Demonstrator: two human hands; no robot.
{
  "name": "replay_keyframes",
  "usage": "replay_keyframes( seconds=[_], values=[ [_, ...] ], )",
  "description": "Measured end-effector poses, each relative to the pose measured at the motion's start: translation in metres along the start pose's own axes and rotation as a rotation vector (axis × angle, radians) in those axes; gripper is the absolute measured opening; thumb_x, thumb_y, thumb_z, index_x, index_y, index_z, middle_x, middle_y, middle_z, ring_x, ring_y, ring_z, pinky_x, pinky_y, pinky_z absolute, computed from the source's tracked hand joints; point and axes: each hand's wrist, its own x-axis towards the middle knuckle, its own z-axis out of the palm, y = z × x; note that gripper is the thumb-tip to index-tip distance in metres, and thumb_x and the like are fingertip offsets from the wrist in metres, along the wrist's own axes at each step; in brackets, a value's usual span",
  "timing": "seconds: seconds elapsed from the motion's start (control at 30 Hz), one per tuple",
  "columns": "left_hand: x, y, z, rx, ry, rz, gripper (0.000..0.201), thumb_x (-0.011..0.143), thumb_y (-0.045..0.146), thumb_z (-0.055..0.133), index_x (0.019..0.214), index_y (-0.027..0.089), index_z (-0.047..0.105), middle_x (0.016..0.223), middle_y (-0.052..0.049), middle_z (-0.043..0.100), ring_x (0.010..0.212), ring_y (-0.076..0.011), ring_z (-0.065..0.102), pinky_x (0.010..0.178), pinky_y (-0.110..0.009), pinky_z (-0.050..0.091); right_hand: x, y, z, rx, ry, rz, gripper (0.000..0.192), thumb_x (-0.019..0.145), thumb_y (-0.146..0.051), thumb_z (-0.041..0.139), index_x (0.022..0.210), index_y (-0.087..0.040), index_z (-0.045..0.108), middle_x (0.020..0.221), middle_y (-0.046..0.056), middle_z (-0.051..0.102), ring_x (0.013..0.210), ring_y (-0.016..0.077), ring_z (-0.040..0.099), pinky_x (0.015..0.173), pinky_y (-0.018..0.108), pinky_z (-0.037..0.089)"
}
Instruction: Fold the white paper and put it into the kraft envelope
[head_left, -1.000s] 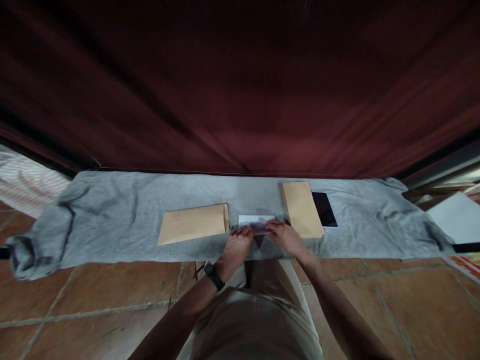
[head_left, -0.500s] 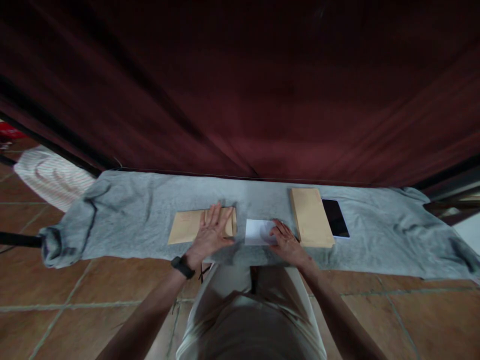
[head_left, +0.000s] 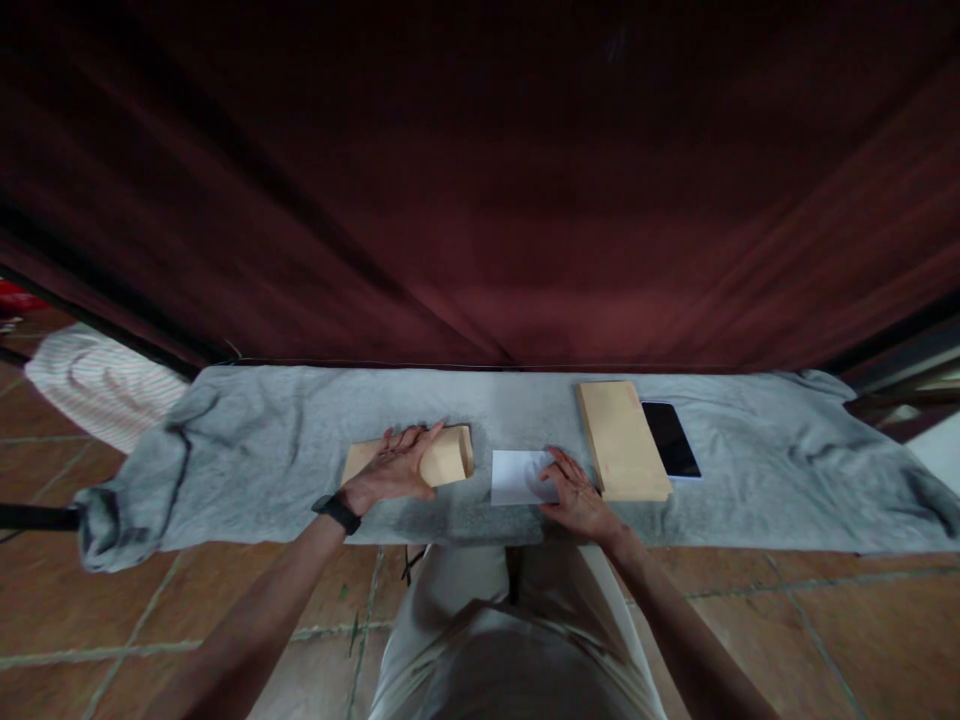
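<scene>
Hands split: your left hand [head_left: 391,468] lies flat, fingers spread, on tan envelope [head_left: 442,462]; right hand [head_left: 576,492], fingers together, pins folded white paper [head_left: 519,476] to grey cloth [head_left: 262,440], prob. to stop slip.

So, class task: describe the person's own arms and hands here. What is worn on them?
Both forearms are bare, with no sleeves or gloves in view. The left hand has a black watch with a dark band at the wrist. The right hand shows nothing worn at the wrist.
</scene>
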Motion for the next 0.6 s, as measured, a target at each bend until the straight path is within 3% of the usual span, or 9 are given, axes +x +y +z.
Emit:
replay_keyframes(
  seconds=[0.2, 0.33, 0.6],
  values=[
    [-0.008, -0.008, 0.009, -0.071, 0.094, 0.076, 0.119, 0.069, 0.043, 0.077, 0.164, 0.026, 0.007, 0.149, -0.013, 0.049, 0.144, -0.0324, 0.04, 0.124, -0.053, 0.015, 0.0, 0.005, 0.001, 0.043, -0.027, -0.012, 0.042, 0.078, -0.02, 0.073, 0.118, -0.023, 0.062, 0.157, 0.014, 0.041, 0.149, 0.0318, 0.036, 0.119, 0.053, 0.037],
    [-0.013, -0.012, 0.016, -0.046, 0.119, 0.143, 0.12, 0.067, 0.039, 0.078, 0.164, 0.026, 0.009, 0.153, -0.014, 0.044, 0.144, -0.0342, 0.038, 0.124, -0.052, 0.016, 0.0, 0.006, 0.002, 0.09, -0.017, -0.005, 0.045, 0.076, -0.018, 0.075, 0.118, -0.025, 0.061, 0.158, 0.013, 0.041, 0.149, 0.0337, 0.036, 0.119, 0.055, 0.038],
    [-0.01, -0.003, 0.007, -0.059, 0.139, 0.215, 0.115, 0.07, 0.033, 0.074, 0.164, 0.026, 0.008, 0.147, -0.012, 0.05, 0.134, -0.0331, 0.047, 0.117, -0.047, 0.029, -0.004, 0.005, -0.002, 0.11, -0.027, -0.001, 0.045, 0.075, -0.017, 0.075, 0.118, -0.021, 0.062, 0.161, 0.014, 0.037, 0.153, 0.0334, 0.029, 0.122, 0.053, 0.035]
  ],
)
